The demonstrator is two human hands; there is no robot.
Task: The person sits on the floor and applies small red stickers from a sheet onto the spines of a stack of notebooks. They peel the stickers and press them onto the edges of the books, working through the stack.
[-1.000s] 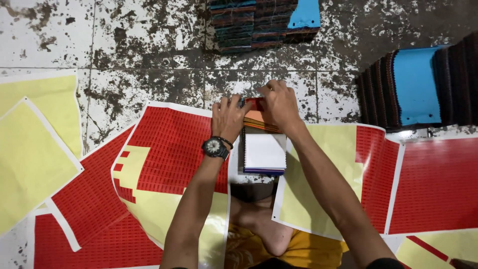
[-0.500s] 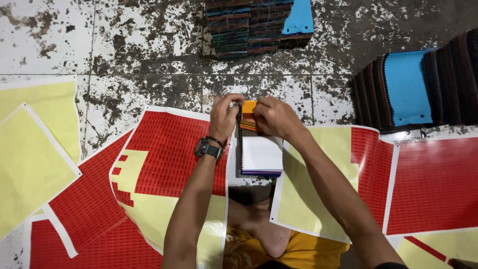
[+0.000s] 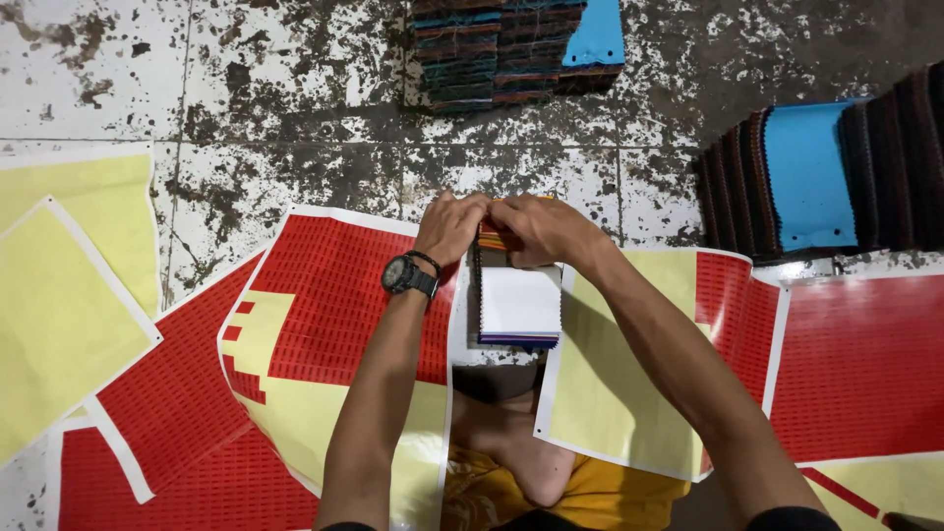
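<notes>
While pressed together over a swatch booklet point(image 3: 518, 303) on the speckled floor point(image 3: 295, 88), left hand point(image 3: 450, 226) and right hand point(image 3: 536, 228) pinching its orange top edge; red sticker sheets point(image 3: 334, 305) either side.

A single head-worn camera looks almost straight down, at arm's length, past the forearms onto the stained floor point(image 3: 295, 128).

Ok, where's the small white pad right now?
In the head view, the white pad lies centre frame on the floor, just below both hands, between the red sticker sheet on its left and the yellow backing sheet on its right.
</notes>
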